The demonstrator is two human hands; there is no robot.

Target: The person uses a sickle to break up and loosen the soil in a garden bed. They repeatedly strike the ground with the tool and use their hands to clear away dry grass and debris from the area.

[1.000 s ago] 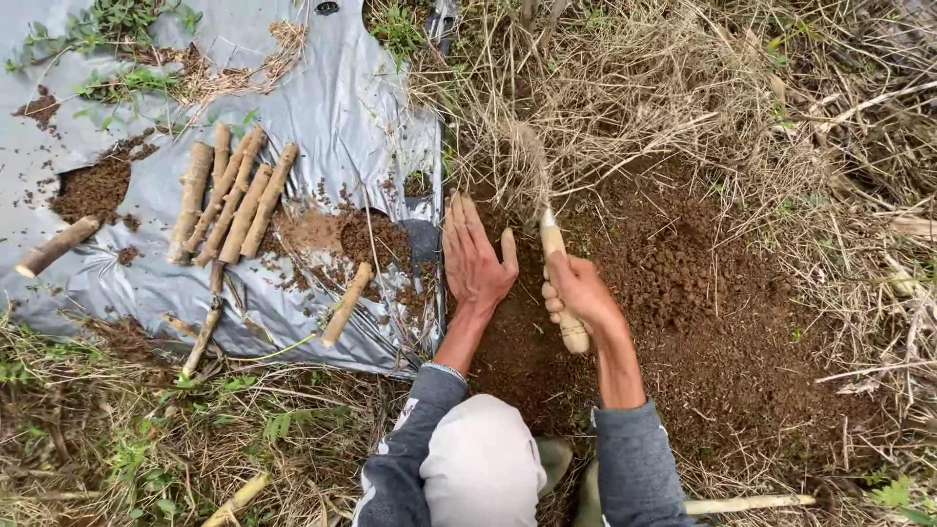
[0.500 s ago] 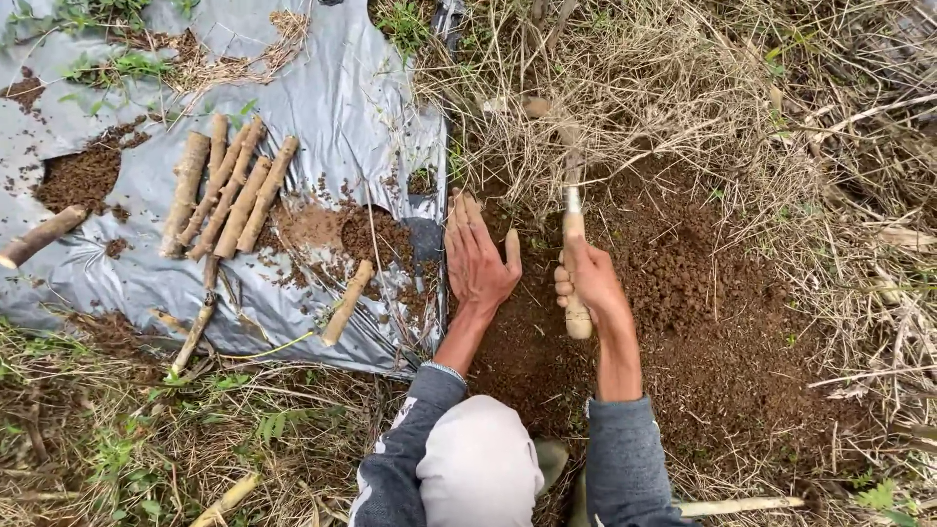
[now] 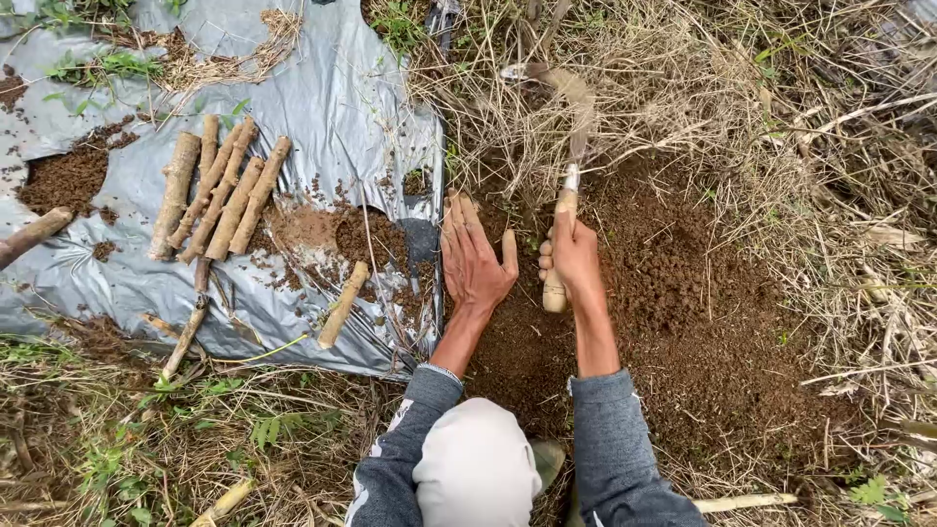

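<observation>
My right hand [image 3: 573, 256] grips the pale wooden handle of a sickle [image 3: 561, 181]; its curved blade reaches up into dry grass [image 3: 547, 107]. My left hand [image 3: 473, 256] lies flat, fingers spread, on the brown soil [image 3: 683, 322] beside the edge of a grey plastic sheet [image 3: 342, 107]. On that sheet lies a bundle of several cut stem pieces [image 3: 217, 190]. A single stem piece [image 3: 343, 305] rests nearer my left hand.
Holes in the sheet show soil [image 3: 68, 181] at left and near its right edge [image 3: 371, 237]. Another stem piece [image 3: 34, 234] lies at far left, one [image 3: 742, 503] by my right knee. Dry grass and stalks ring the dug patch.
My right hand has swung the sickle upward and away from me, so the blade now sits higher in the dry grass. The left hand has stayed flat on the soil.
</observation>
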